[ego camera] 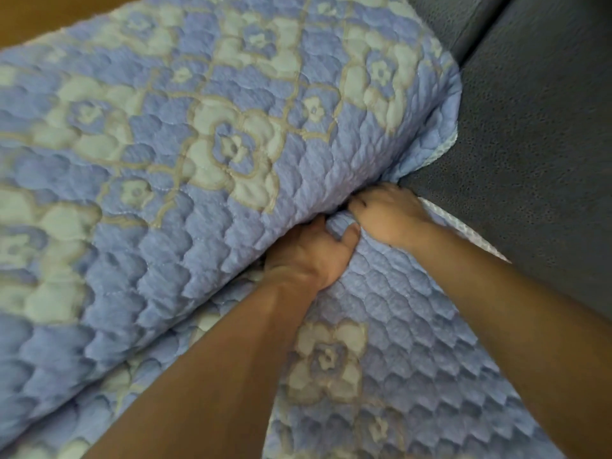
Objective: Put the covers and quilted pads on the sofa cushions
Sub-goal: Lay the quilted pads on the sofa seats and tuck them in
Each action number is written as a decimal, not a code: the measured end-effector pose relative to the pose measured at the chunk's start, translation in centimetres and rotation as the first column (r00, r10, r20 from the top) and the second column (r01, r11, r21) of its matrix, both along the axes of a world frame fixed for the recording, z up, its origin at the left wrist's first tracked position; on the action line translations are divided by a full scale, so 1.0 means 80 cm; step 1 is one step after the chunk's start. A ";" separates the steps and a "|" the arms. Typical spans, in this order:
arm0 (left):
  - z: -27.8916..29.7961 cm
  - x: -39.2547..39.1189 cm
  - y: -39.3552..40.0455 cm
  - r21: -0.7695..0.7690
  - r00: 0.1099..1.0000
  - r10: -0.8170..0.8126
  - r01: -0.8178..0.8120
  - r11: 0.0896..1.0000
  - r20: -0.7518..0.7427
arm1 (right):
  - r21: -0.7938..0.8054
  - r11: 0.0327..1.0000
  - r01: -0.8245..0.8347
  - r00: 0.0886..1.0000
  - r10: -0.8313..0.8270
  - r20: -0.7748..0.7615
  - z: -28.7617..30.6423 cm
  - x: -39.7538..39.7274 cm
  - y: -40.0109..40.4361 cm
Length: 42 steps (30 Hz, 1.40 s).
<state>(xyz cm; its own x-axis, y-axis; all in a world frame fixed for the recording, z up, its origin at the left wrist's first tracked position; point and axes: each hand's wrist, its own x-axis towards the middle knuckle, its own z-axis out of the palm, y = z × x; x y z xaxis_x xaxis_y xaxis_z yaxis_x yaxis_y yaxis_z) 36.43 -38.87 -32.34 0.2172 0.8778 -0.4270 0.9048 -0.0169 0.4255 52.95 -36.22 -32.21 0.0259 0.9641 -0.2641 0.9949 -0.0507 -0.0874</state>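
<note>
**Two hands deep in the crease, and the pad could bunch**

Two hands work one fold where a covered cushion (185,154) meets the quilted pad (397,342) lying on the seat below it. Going left to right: the cushion, wrapped in blue floral quilting, fills the left and middle of the view and leans over the seat. The left hand (308,253) has its fingers tucked out of sight under the cushion while its thumb pinches a ridge of blue fabric. Just beside it, the right hand (390,213) has curled fingers dug into the same crease, gripping the cloth.

The likely trouble, as I judge it, is fabric jamming in the gap: if both hands pull unevenly, the pad would wrinkle or ride up. The white-backed edge (440,154) at the cushion's right end could also stay flipped.

To the right lies the bare dark grey sofa (530,144), its surface pebbled. At the top left corner, a strip of brown floor (39,14) shows.
</note>
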 end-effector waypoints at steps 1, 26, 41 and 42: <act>0.004 0.002 -0.004 0.002 1.000 0.007 -0.007 1.000 0.014 | 0.084 0.996 -0.029 0.999 0.030 -0.011 -0.004 0.001 -0.019; 0.068 -0.233 -0.186 0.056 0.924 0.238 -0.232 0.971 -0.299 | -0.079 0.957 -0.280 0.959 0.283 0.027 0.041 -0.199 -0.092; 0.034 -0.240 -0.164 -0.059 0.950 0.186 -0.206 0.977 -0.252 | -0.208 0.907 -0.367 0.930 0.350 -0.115 0.030 -0.225 -0.069; 0.040 -0.241 -0.164 -0.071 0.956 0.171 -0.193 0.979 -0.239 | -0.223 0.905 -0.362 0.932 0.344 -0.115 0.031 -0.223 -0.068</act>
